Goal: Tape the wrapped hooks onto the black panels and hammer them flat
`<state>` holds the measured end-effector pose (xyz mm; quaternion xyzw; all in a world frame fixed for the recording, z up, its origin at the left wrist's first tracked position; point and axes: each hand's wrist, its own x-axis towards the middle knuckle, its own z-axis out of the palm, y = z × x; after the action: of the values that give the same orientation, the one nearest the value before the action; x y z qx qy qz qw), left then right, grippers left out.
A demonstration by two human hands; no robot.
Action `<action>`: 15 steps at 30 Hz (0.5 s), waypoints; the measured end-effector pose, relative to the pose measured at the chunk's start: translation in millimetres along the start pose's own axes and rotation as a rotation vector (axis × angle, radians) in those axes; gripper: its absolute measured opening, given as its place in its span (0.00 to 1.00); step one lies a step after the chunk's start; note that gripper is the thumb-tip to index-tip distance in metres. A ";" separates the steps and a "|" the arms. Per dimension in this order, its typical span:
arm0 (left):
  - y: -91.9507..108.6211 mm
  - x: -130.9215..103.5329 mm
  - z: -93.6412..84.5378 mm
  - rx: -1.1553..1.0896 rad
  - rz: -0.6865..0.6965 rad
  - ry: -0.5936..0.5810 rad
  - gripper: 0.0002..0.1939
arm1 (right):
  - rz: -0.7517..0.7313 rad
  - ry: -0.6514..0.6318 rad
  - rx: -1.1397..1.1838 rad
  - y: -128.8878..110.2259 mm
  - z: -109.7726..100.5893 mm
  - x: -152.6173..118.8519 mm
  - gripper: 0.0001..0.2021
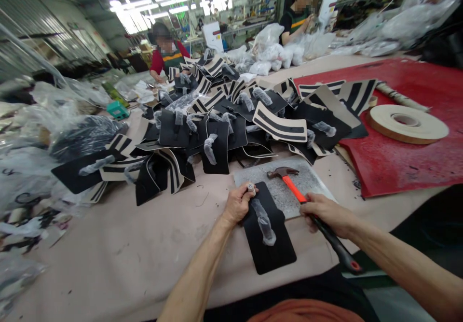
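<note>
My right hand [325, 212] is wrapped round the handle of a claw hammer [293, 188] with an orange and black grip. The hammer's head hangs over a scuffed grey metal plate [311, 179] on the table. My left hand [238, 205] is closed at the top end of a plastic-wrapped handle [265, 223], which lies along a black flat panel [277, 245]. A small pale round end shows between its finger and thumb. The panel's upper part rests over the plate's edge, its lower part towards me.
Beyond the plate is a heap of similar black panels [217, 141], some showing striped undersides. A tape roll [407, 123] lies on a red sheet [379, 167] at right. Plastic bags [25, 167] crowd the left side. Two people sit across the table, one in red sleeves [156, 63].
</note>
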<state>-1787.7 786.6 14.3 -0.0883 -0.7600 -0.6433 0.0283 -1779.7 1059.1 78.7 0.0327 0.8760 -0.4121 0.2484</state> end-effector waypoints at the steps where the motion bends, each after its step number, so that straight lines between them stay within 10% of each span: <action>1: -0.2 0.2 0.0 0.005 0.008 -0.003 0.09 | 0.073 -0.076 0.165 -9.2 0.2 -3.7 0.08; 5: 0.0 0.3 -0.4 0.025 0.034 -0.012 0.09 | 0.172 -0.076 0.452 -48.2 1.8 -24.5 0.14; 10: -0.4 -0.3 -2.0 0.052 0.051 -0.028 0.10 | -0.414 0.339 -0.206 -66.6 -1.0 -38.4 0.21; 15: -3.1 0.0 -3.6 0.083 0.065 -0.060 0.11 | -0.523 0.203 -0.731 -67.9 -16.9 -33.5 0.15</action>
<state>-1788.5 782.6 11.9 -0.1310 -0.7831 -0.6072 0.0303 -1775.1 1031.7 151.2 -0.2390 0.9626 -0.1194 0.0442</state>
